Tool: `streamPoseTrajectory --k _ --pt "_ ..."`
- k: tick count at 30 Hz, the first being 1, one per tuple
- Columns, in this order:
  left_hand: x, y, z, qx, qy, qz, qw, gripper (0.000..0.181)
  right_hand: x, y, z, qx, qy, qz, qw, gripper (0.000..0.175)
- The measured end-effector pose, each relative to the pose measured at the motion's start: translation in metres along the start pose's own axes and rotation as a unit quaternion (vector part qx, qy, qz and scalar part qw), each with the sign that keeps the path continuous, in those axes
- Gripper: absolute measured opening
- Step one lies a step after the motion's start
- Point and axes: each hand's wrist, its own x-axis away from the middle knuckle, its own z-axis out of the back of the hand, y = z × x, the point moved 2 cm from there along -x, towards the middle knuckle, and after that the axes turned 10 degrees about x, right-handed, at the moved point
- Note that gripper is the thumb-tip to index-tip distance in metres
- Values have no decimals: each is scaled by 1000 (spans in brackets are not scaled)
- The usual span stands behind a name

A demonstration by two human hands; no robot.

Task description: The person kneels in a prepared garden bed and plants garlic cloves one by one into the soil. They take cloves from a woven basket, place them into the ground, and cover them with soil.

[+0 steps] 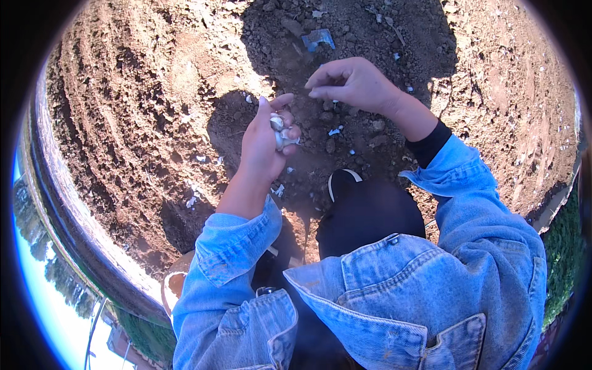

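Note:
My left hand [264,148] is curled around several whitish garlic cloves [279,132], with its thumb and index finger pointing up toward the other hand. My right hand [354,85] hangs to the right over the shaded soil, its thumb and fingertips brought close together. Whether something small sits between those fingertips cannot be made out. Below both hands lies loose brown soil [314,162] with clods. Scraps of pale papery skin [335,131] are scattered on it.
A torn bluish plastic piece [319,40] lies on the ground beyond my hands. My dark-clad knee [370,217] and a dark shoe [343,182] are below. Tilled rows [111,115] run at the left. A round, pale-rimmed container [174,286] shows partly behind my left sleeve.

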Motion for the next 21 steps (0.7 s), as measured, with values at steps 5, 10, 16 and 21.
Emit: streamPoseTrajectory --k 5,10,16,21 --pt "2 -3 -5 -102 76 -67 990 42 -7 -53 -43 -106 -55 28 992 20" --pt "3 -6 -3 -197 37 -69 977 45 -1 -50 -44 -131 -77 -25 988 16" --pt "-5 -15 1 -234 47 -76 968 43 4 -53 -37 3 -95 3 996 14" --pt "-8 -13 4 -176 60 -21 982 36 9 -36 -29 -17 -44 15 999 18"
